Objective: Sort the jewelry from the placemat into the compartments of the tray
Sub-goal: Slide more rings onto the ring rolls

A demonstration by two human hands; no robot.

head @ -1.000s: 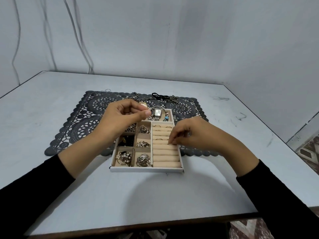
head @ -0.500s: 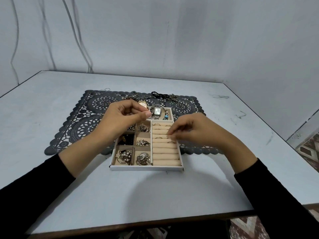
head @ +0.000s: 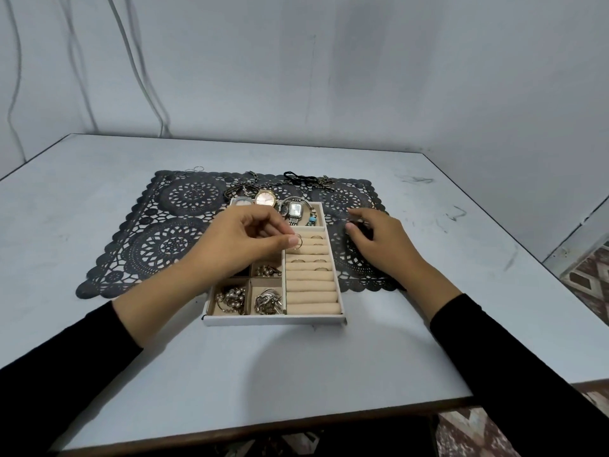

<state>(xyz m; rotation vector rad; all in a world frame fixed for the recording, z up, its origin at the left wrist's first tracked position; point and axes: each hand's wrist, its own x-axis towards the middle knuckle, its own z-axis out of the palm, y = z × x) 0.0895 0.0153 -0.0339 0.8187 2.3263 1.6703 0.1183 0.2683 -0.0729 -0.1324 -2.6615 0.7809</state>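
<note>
Ring (head: pixel 298 242), thin and gold, is pinched between thumb and forefinger of the left grip (head: pixel 245 239), just above the far rolls on the right side of the tray (head: pixel 273 319). The right grip (head: pixel 382 242) is slack, fingers loosely bent and holding nothing, over the dark lace placemat (head: pixel 164 232) just beside the tray. The tray lies on the pale surface (head: pixel 296 374), its far end overlapping the placemat.
</note>
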